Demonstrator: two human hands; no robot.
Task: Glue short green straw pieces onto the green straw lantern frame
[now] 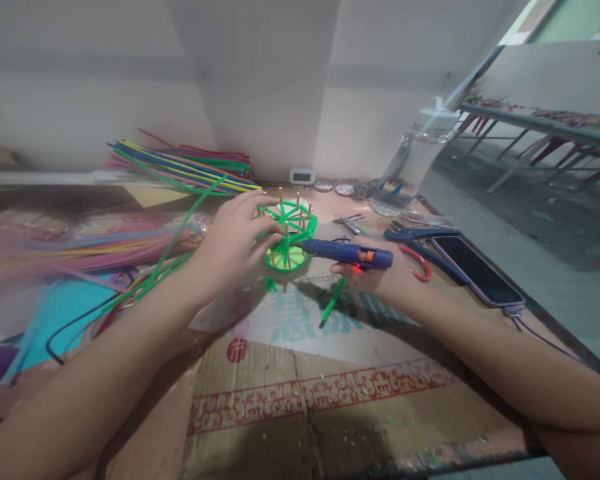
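A small round green frame (289, 261) with upright wooden sticks stands on the printed paper at mid-table. My left hand (243, 223) grips its left side, fingers closed at the sticks and rim. In my right hand (375, 270) is a blue hot glue gun (347, 253), a red light glowing beneath its body. The gun's nozzle points left and reaches the frame's near side; I cannot tell whether it touches. A loose green piece of pipe cleaner (333, 303) lies on the paper below the gun.
Bundled coloured pipe cleaners (190, 167) lie at the back left. A clear pump bottle (410, 163), a small digital clock (301, 176), blue-handled pliers (425, 250) and a phone (477, 269) surround the right and back. A black cord (55, 333) crosses a blue sheet at left.
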